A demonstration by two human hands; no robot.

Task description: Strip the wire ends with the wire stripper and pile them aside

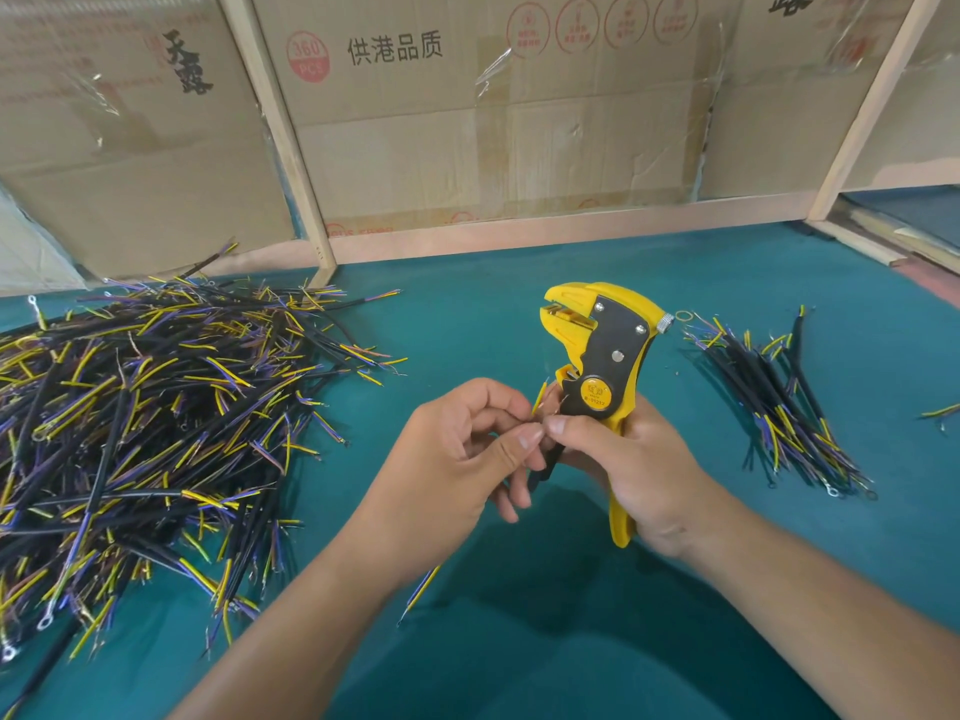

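Head view, looking down on a teal surface point(467, 314). Right hand point(631, 472) wrapped around the handles of a yellow-and-black wire stripper point(602, 356), held upright above the surface, its toothed head pointing up and left, head parted. Left hand point(457, 452) curled, thumb and forefinger pinching a short wire point(544, 462) right where it meets the right thumb tip, just beside the lower part of the stripper body. Wire's black sheath drops between the two hands; its thin yellow ends poke up by the stripper's pivot. Whether the ends are bare yet: cannot tell, too small. Large loose heap of wires point(130, 418) lies on the left of the surface: black sheaths, yellow and purple cores, some with ring terminals. A smaller, neater pile of wires point(784, 402) lies on the right, well apart from the heap, a few ring terminals at its near end. One stray yellow wire point(421, 592) shows below the left forearm. At the back, flattened cardboard boxes point(467, 111) with printed characters and red stamps stand behind pale wooden framing point(291, 132).
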